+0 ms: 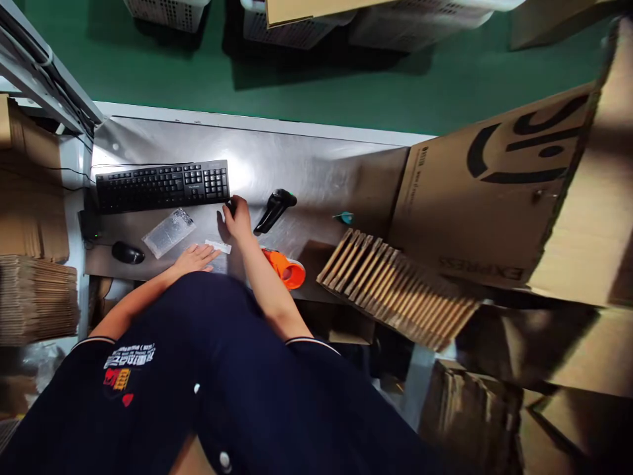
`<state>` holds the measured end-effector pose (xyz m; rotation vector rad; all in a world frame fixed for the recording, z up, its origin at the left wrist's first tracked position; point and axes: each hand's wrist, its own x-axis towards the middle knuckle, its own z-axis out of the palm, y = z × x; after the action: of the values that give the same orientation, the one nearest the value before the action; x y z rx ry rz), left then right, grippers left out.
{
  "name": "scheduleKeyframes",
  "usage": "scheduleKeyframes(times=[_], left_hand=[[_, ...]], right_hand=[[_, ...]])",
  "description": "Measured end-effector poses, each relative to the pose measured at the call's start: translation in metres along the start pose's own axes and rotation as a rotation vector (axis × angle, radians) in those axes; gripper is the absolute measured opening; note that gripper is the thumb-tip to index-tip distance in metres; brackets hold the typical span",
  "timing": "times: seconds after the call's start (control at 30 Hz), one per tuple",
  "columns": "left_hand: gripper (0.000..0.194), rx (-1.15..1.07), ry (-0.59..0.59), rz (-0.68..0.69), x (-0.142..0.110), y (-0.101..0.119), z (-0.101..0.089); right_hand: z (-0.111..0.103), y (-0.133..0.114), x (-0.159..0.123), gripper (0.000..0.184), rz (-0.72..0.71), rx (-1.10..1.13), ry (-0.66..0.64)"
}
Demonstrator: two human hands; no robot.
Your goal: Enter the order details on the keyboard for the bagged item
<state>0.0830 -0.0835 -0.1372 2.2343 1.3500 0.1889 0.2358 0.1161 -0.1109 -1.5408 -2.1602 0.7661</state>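
Observation:
My left hand [195,258] lies flat, fingers spread, on a small white label [218,247] at the front edge of the steel table [306,165]. My right hand [238,218] is closed around a small dark object [230,208] just right of the black keyboard [163,185]. What that object is I cannot tell. A black handheld barcode scanner [275,208] lies on the table right beside my right hand. A clear plastic bag [169,232] lies just left of my left hand.
A black mouse [127,253] sits front left. An orange tape dispenser [285,267] lies by my right forearm. Folded cardboard sheets [395,284] lean at the right, below a large printed carton [494,191]. Cardboard stacks [34,297] stand at left. White crates [297,23] stand on the green floor.

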Motion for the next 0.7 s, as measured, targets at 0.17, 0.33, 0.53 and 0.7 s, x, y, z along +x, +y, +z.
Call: scheduleKeyframes(times=[0.17,0.33,0.53,0.7], left_hand=[[0.063,0.019,0.011,0.015,0.0,0.0,-0.002],[0.064,0.044,0.023,0.026,0.001,-0.001,0.0],[0.062,0.045,0.071,0.025,0.001,-0.002,0.005],[0.062,0.014,0.059,0.013,0.0,-0.001,0.007]], right_hand=[[-0.008,-0.003,-0.007,0.045,-0.037,-0.052,-0.011],[-0.006,-0.018,-0.001,0.049,-0.08,-0.166,-0.068],[0.01,-0.03,0.028,0.049,-0.111,-0.194,-0.058],[0.014,-0.033,0.05,0.051,-0.173,-0.184,-0.059]])
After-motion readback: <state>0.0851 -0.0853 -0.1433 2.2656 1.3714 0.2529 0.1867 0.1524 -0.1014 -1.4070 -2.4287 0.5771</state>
